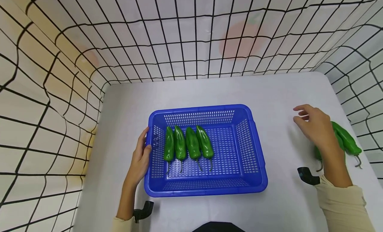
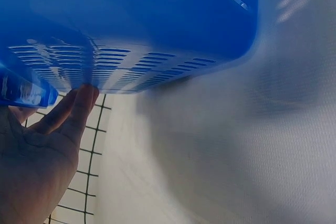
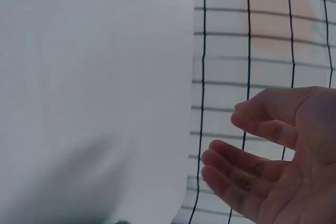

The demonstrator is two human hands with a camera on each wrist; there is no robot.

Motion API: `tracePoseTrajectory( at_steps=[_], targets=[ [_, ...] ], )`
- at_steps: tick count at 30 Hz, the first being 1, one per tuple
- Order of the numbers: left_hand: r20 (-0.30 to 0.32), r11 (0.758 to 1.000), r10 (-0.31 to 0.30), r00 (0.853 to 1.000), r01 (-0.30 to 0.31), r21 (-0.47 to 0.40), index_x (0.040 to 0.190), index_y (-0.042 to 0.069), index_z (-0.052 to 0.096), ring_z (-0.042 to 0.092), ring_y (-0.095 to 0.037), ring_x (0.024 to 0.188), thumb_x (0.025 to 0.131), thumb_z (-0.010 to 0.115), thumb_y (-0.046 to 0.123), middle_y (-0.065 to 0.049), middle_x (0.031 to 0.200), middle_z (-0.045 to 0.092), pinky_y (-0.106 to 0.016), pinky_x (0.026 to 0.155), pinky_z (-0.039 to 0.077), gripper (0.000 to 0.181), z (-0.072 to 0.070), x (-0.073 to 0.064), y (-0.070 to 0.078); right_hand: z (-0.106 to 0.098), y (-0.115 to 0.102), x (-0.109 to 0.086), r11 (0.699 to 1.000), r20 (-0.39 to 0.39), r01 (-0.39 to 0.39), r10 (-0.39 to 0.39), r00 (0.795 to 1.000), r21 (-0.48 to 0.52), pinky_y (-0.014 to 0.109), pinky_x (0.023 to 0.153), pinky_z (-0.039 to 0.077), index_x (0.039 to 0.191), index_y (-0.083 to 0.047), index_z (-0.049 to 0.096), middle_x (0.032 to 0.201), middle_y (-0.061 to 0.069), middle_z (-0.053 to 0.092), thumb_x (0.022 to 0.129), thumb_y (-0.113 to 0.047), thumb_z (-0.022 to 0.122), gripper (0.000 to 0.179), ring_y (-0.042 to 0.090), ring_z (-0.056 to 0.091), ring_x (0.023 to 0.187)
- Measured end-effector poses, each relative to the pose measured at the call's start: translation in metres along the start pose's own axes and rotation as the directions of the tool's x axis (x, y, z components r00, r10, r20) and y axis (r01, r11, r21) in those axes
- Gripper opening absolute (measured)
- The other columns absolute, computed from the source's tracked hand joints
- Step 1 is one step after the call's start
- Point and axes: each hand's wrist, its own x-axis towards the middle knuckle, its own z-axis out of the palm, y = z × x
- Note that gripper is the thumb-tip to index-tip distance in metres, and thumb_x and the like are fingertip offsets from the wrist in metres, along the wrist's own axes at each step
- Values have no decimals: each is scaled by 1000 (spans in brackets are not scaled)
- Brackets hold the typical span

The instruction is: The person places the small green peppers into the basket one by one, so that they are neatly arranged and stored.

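Observation:
A blue plastic basket [image 1: 209,193] with slotted walls stands on the white table. Several green peppers [image 1: 192,144] lie side by side in its left half, stems toward the near side. At the basket's left end, my left hand [image 1: 141,160] holds the rim; in the left wrist view its fingers [image 2: 79,111] reach under the rim to the outer wall. My right hand [image 1: 317,127] hovers right of the basket, holding nothing, its fingers loosely bent. More green peppers [image 1: 347,139] lie beneath and beside the right wrist, partly hidden by it.
A black wire grid [image 1: 194,46] encloses the table's far, left and right sides, with pale printed sheeting behind it. Bare white tabletop [image 1: 278,102] separates the basket from the right-hand peppers. A black object [image 1: 218,227] shows at the near edge.

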Motion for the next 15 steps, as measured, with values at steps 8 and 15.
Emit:
tracePoseTrajectory(
  at_steps=[8, 15],
  targets=[
    [4, 1000, 2, 1000, -2, -6, 159, 32, 19, 51, -49, 125, 105, 32, 8, -21, 153, 37, -64, 86, 51, 60, 0, -1, 1, -10, 52, -10, 988, 94, -128, 137, 986, -90, 63, 70, 43, 132, 11, 45, 121, 43, 46, 96, -14, 48, 44, 58, 47, 103],
    [5, 1000, 11, 1000, -11, -3, 159, 29, 19, 51, -49, 124, 105, 31, 7, -22, 153, 36, -64, 85, 51, 60, 0, 0, 1, -15, 84, -19, 969, 173, -186, 213, 962, -160, 47, 60, 43, 129, 14, 43, 116, 44, 43, 91, -8, 46, 44, 51, 48, 90]
  ],
)
